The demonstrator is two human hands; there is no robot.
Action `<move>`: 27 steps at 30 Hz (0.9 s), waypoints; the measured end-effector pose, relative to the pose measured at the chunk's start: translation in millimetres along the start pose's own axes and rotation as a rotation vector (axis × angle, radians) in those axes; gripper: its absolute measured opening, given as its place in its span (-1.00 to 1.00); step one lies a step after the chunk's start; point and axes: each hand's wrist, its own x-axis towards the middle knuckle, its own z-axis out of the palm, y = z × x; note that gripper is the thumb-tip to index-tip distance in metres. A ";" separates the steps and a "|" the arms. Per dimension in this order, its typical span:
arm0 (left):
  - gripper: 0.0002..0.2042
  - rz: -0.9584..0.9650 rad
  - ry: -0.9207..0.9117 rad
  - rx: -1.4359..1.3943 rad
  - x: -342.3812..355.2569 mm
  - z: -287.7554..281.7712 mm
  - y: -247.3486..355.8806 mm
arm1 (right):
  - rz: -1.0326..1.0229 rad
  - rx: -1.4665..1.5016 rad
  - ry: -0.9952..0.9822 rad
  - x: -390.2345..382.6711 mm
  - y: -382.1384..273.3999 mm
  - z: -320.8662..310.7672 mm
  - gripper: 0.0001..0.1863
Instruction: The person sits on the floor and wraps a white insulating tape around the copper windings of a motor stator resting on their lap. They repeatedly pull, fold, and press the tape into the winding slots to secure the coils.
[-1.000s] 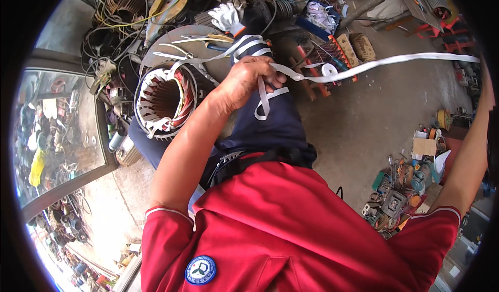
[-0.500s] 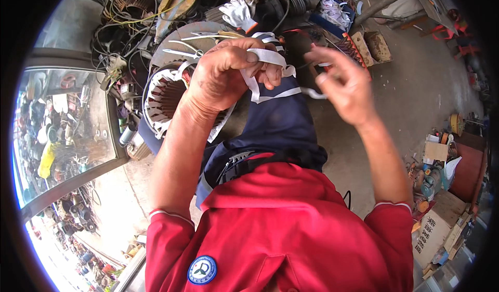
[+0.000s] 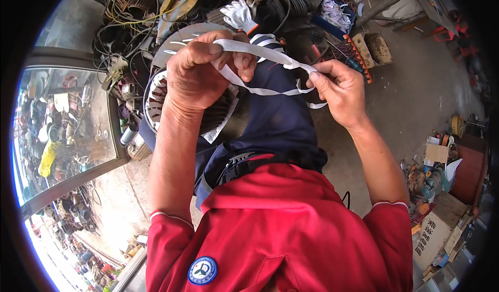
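Note:
My left hand (image 3: 197, 71) grips a white cloth tape (image 3: 260, 51) between thumb and curled fingers, above my dark blue trouser leg (image 3: 275, 125). To its right, my right hand (image 3: 338, 92) pinches the same tape where it is bunched or knotted, and loose loops hang between and below the hands. Behind my left hand and forearm sits a motor stator (image 3: 154, 102) with white-wrapped windings, partly hidden. Just above it, thin white strips lie on a grey round surface (image 3: 174, 35). A white glove with an orange cuff (image 3: 236, 14) lies beyond my hands.
Cables and wire coils (image 3: 130, 3) crowd the back left, beside a glass-paned frame (image 3: 67, 125). A blue bin (image 3: 335, 16), an orange rack (image 3: 358, 61) and cardboard box (image 3: 377, 48) stand back right. Parts and cartons (image 3: 436, 224) pile at lower right over the concrete floor (image 3: 408, 92).
My right hand has come in from the far right, where the tape was drawn out long, and now grips it near my left hand. My left hand has risen and shifted leftward.

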 end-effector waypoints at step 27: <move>-0.74 -0.011 0.146 0.950 -11.8 45.5 -65.1 | 0.152 -0.013 -0.166 -0.4 -57.5 -10.2 -0.89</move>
